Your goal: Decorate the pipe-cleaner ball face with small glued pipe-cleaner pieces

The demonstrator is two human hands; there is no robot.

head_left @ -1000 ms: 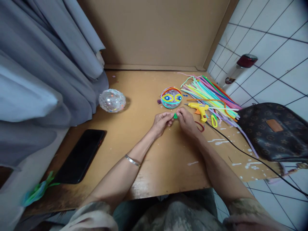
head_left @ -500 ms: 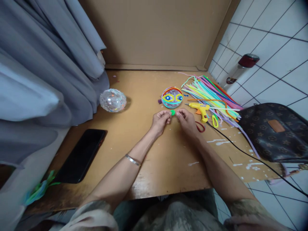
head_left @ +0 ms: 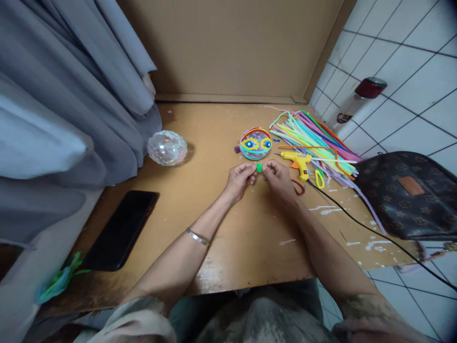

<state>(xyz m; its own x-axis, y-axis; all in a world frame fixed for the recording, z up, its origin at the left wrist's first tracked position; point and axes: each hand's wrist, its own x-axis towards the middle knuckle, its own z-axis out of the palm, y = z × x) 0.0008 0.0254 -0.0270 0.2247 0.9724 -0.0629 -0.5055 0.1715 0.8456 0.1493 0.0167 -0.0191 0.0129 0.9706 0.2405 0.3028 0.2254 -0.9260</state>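
Head view: left hand, right hand fingers pinching green piece; bottle label too small to read.

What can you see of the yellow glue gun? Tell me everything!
The glue gun lies on its side on the brown table, to the right of both hands. Its body is yellow and looks like plastic, with an orange trigger, a thin dark tip pointing left, and a handle slanting towards the person. A black cord runs from the handle's end past the dark bag. The pipe cleaners lie right beside it. No hand holds it.
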